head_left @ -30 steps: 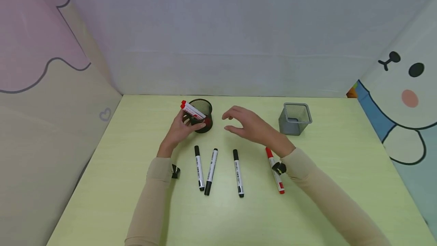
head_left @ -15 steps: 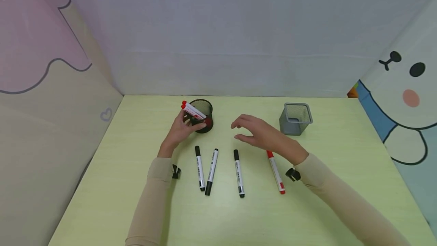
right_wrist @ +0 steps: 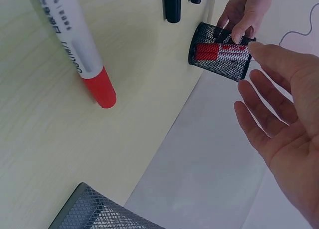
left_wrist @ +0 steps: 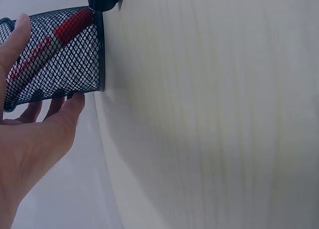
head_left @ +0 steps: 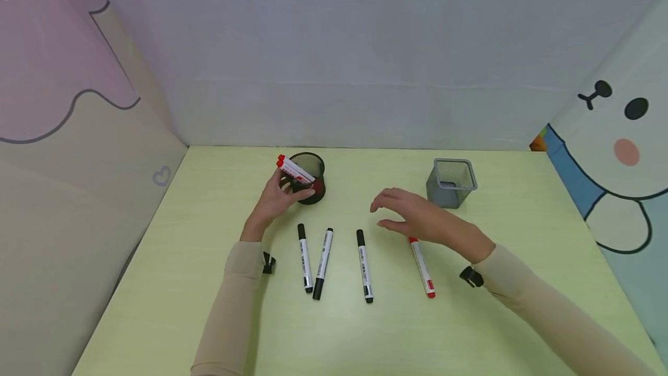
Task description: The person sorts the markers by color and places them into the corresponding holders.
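My left hand point(head_left: 273, 197) holds the round black mesh pen cup point(head_left: 319, 185) at the back left of the table. In the left wrist view, my thumb lies across one side of the cup point(left_wrist: 75, 64) and my fingers reach round the other. Two red-capped markers point(head_left: 296, 170) lean in it, their red ends sticking out over the rim. My right hand point(head_left: 417, 214) hangs over the table with fingers loosely bent and nothing in them. Below it lies a red-capped marker point(head_left: 421, 266), its far end partly hidden by the hand in the head view.
Three black-capped markers lie on the table: one at left point(head_left: 305, 257), one beside it point(head_left: 323, 263) and one nearer the middle point(head_left: 365, 266). A square grey mesh pen holder point(head_left: 450, 193) stands at the back right. White cloth point(head_left: 334, 57) rises behind the table's far edge.
My right hand has moved away from the black cup, to the right and nearer to me, towards the red marker on the table. My left hand and the cup have stayed in place.
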### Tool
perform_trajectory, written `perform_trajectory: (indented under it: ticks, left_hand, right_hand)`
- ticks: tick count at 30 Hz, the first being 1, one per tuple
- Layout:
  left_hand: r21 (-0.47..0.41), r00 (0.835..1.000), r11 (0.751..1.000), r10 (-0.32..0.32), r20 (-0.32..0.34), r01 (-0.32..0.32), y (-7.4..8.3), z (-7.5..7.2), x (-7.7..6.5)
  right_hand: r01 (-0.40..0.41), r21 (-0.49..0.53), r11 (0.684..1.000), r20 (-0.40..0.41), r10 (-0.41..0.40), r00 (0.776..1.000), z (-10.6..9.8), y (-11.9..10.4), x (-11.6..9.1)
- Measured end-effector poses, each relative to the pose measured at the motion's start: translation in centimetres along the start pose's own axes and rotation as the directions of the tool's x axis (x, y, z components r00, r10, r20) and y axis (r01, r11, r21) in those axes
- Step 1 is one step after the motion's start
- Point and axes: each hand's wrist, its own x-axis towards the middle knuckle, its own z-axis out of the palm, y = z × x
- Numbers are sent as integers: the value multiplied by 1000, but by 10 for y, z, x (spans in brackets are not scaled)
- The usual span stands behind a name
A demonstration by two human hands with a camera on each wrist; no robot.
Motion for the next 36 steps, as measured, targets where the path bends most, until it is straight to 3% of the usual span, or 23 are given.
perform_trajectory:
  ticks: [8, 29, 36]
  left_hand:
    - [-11, 1000, 1000, 2, 8, -2, 20, 2, -13]
    - [3, 1000, 1000, -1, 2, 1, 21, 2, -15]
    - [7, 999, 999, 43, -16, -42, -9, -1, 3]
  right_hand:
    - [46, -27, 999, 47, -45, 998, 1, 5, -15]
    - [38, -93, 995, 241, -14, 970, 3, 10, -53]
    - [57, -138, 989, 258, -19, 966, 5, 10, -66]
